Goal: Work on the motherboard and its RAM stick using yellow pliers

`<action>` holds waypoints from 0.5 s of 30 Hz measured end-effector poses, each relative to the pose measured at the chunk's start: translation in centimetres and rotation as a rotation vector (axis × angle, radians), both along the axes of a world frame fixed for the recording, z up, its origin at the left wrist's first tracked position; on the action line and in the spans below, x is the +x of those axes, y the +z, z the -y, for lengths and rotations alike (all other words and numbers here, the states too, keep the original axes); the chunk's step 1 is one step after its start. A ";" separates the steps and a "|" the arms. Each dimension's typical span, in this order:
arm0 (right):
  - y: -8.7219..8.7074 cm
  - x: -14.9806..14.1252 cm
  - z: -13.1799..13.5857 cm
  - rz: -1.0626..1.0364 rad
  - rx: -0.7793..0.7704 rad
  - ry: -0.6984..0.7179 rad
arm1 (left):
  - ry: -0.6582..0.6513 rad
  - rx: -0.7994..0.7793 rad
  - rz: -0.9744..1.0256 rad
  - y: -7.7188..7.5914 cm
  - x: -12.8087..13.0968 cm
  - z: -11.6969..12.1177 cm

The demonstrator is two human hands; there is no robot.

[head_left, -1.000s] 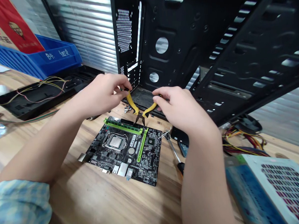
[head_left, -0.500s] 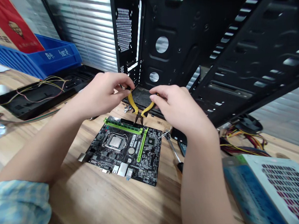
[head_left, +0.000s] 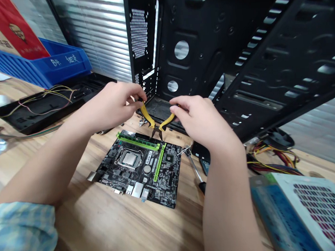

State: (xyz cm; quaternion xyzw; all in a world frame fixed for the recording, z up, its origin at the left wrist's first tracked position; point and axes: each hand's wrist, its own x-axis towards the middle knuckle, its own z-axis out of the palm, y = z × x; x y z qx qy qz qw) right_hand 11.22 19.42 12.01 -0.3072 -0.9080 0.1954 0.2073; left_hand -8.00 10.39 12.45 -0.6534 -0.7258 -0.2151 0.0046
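Yellow-handled pliers (head_left: 156, 125) hang nose-down just above the far edge of a black motherboard (head_left: 141, 168) with green slots, lying flat on the wooden table. My left hand (head_left: 113, 104) pinches the left handle, my right hand (head_left: 201, 119) pinches the right handle, and the two handles are spread apart in a V. The dark jaws point at the board's top edge beside the green RAM slot (head_left: 137, 141). Both hands have their fingers closed.
An open black computer case (head_left: 225, 50) stands upright right behind my hands. A screwdriver (head_left: 195, 173) lies right of the board. A power supply (head_left: 306, 211) with coloured cables sits at the right. A black panel with wires (head_left: 47, 104) and a blue bin (head_left: 47, 64) are at the left.
The handles closed a little half a second ago and have spread again; both hands stay in nearly the same place.
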 end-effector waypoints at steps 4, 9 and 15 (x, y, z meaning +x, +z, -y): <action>0.1 0.1 0.1 -0.001 0.010 -0.005 | -0.007 0.005 -0.004 0.2 0.2 0.2; 0.1 -0.1 0.3 -0.025 0.010 0.011 | -0.047 0.044 0.041 0.5 0.6 0.3; 0.1 -0.1 0.3 -0.021 0.007 0.015 | -0.042 0.033 0.047 0.5 0.8 0.4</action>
